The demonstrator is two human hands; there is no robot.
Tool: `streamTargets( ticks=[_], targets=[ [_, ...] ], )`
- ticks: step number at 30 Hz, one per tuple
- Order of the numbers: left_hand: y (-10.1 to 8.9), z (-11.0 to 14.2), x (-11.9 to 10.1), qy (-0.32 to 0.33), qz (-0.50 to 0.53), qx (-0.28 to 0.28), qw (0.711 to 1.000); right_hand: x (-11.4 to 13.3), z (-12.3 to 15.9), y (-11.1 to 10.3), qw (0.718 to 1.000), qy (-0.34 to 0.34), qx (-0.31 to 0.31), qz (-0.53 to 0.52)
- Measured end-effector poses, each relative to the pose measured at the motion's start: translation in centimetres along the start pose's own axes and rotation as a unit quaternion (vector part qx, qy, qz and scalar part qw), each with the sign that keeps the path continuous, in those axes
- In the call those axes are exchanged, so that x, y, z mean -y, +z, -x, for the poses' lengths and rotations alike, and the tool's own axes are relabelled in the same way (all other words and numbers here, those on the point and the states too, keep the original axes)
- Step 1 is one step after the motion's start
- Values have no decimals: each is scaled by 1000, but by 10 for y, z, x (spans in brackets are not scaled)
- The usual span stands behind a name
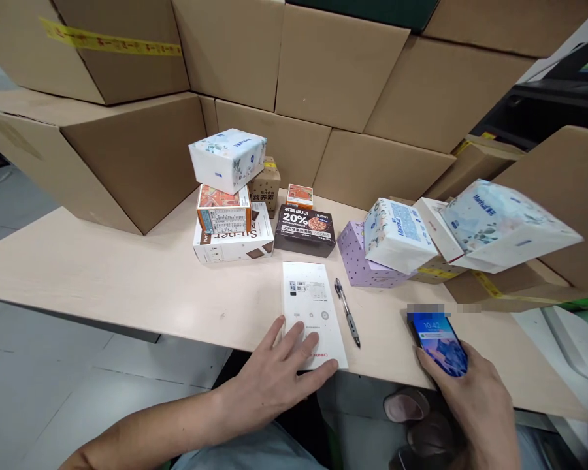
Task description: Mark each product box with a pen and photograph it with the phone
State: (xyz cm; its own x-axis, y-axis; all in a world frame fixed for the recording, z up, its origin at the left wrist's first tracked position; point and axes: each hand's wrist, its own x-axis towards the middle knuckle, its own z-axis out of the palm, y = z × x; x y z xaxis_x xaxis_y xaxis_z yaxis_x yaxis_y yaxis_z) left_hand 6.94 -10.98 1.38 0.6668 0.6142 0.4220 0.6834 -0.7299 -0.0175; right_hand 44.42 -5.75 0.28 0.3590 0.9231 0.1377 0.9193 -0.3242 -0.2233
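My left hand [284, 375] rests with spread fingers on the lower part of a white booklet or flat box [306, 297], which lies near the table's front edge. Printed text and a small code show on its upper half. Just right of it lies a clear-barrelled pen [347, 312] with a grey grip. My right hand [480, 385] is wrapped round a smartphone [440, 343] at the table's front right. The phone's screen is lit and shows the time 10:42; its lower end is hidden by my fingers.
Tissue packs [230, 156] sit on stacked boxes at left and right. A dark chocolate box [304, 228] stands behind the booklet, beside a white box [210, 251]. At right is a purple box [360, 261]. Cardboard cartons [343, 78] wall off the back. Shoes [406, 405] show below the edge.
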Motion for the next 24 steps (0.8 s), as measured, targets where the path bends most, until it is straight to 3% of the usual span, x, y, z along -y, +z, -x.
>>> streamTargets(
  ticks=[6, 13, 16, 19, 21, 24],
  targets=[
    [-2, 0, 7, 29, -68, -31, 997, -24, -28, 2, 997, 20, 63, 30],
    [-43, -1, 29, 16, 27, -102, 994, -34, -38, 10, 996, 41, 81, 14],
    [-56, -18, 51, 7, 0, -145, 989, -31, -32, 10, 999, 32, 41, 4],
    [-49, -54, 89, -17, -61, -170, 983, -16, -22, 3, 999, 24, -34, -12],
    [-34, -84, 118, -30, -76, -154, 985, -1, -16, -3, 995, 8, -96, -37],
    [-7, -126, 156, -68, -62, -61, 994, 28, -11, -11, 977, -48, -168, -121]
  ],
)
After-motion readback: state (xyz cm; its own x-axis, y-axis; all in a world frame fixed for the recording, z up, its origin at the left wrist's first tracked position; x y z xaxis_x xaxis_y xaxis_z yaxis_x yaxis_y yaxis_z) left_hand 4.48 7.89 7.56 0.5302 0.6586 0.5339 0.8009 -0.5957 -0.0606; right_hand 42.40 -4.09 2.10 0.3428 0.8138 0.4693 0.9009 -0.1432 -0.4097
